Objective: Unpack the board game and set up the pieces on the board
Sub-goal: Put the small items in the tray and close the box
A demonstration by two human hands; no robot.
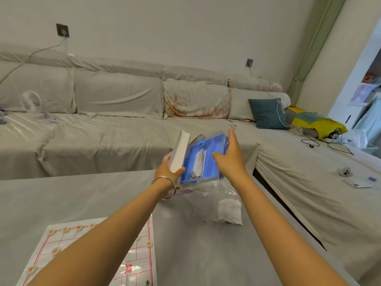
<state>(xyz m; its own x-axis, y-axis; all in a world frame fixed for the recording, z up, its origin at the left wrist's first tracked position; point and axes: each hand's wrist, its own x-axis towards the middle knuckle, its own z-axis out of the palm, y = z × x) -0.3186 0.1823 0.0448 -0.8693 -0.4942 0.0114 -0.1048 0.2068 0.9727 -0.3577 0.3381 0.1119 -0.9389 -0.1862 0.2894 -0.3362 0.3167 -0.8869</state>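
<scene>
Head view: blue tray (198, 147) was held above desk's (61, 199) far edge, tilted, long axis running away up-right, between both hands. Left hand (171, 172) gripped white carton (180, 151) at tray's left side. Right hand (228, 159) was flat, fingers straight, against tray's right side. Board (140, 250) lay below-left, some pieces (55, 250) already on it, nearer left arm.

Holds both bare arms stretched forward, wrists close together. Grips a white box (180, 149) with the left hand (169, 169), thumb in front, fingers curled behind. Presses the right hand (230, 159), fingers straight and thumb spread, against a blue tray (213, 143).
</scene>
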